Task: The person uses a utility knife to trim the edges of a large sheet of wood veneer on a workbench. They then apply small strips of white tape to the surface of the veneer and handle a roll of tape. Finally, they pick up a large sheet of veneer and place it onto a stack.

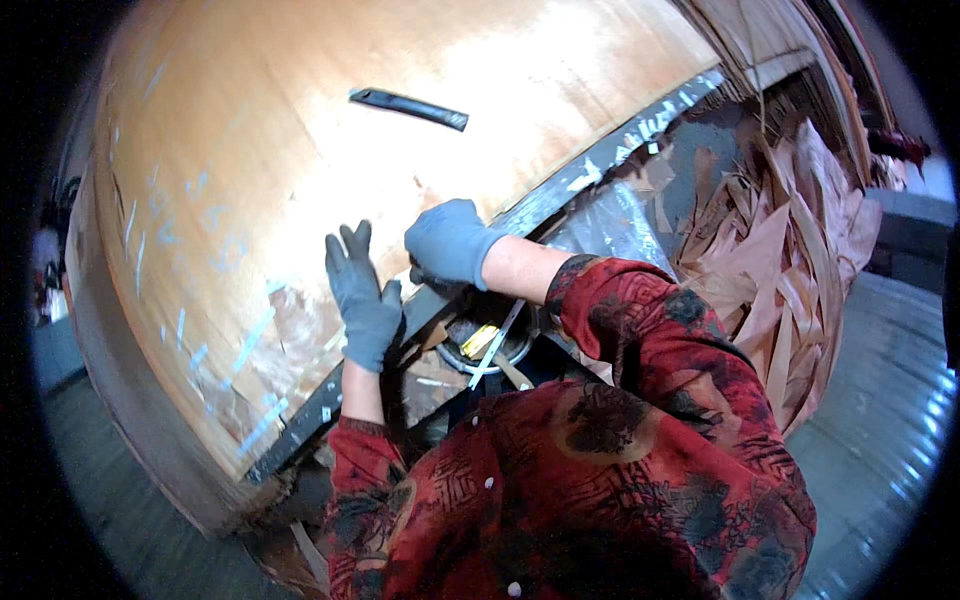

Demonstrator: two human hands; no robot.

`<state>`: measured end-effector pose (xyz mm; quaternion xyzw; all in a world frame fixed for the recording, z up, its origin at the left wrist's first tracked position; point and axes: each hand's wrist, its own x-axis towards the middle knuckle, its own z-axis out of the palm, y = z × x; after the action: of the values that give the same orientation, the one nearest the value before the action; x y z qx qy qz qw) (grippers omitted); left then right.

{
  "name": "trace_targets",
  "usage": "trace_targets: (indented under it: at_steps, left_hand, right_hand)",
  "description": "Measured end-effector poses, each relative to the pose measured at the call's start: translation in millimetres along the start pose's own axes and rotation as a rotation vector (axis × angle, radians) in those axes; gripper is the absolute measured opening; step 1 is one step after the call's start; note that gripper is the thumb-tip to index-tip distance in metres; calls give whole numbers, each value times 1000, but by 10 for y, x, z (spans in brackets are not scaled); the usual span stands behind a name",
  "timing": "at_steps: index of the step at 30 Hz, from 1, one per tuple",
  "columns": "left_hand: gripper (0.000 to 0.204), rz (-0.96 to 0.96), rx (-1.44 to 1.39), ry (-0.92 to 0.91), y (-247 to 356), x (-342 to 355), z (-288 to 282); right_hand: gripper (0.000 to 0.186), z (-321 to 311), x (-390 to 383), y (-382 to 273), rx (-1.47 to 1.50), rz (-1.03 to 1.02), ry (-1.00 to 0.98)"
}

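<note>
A broad sheet of pale wood veneer [300, 120] lies in front of me, its near edge lined by a dark strip [610, 160] with whitish scuffs. My left hand [365, 300], in a grey glove, rests on the sheet near that edge with its fingers spread. Close to its right, my right hand [452, 243], also gloved, is closed into a fist over the edge. Whatever its fingers hold, if anything, is hidden beneath them. Farther off on the sheet lies a flat, dark, bar-shaped tool [408, 108], apart from both hands.
Below the edge, close to my body, stands a round container [490, 365] with a yellow item [480, 340] and a pale strip in it. Crumpled veneer scraps [775, 260] are heaped at the right, beside clear plastic film [615, 225]. Bluish tape pieces [255, 340] stick to the sheet's left part.
</note>
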<state>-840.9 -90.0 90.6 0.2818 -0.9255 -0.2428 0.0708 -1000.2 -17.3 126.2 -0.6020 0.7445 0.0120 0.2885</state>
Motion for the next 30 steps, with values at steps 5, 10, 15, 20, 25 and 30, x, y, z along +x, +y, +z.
trace_targets:
  at_steps: [5, 10, 15, 20, 25, 30]
  left_hand:
    - [94, 23, -176, 94, 19, -12, 74]
    - [89, 75, -397, 332, 194, 298, 419]
    - [83, 126, 238, 353, 324, 502, 561]
    - [74, 75, 343, 258, 351, 535, 528]
    - [68, -84, 335, 140, 452, 551, 437]
    - [70, -51, 301, 146, 466, 509, 376]
  right_hand:
    - [32, -107, -113, 174, 40, 97, -80]
    - [26, -147, -167, 195, 89, 97, -49]
    - [19, -89, -218, 294, 101, -29, -73]
    - [23, 125, -444, 237, 211, -194, 14]
    - [30, 191, -725, 451, 815, -107, 164]
    - [26, -152, -592, 948, 1435, -15, 258]
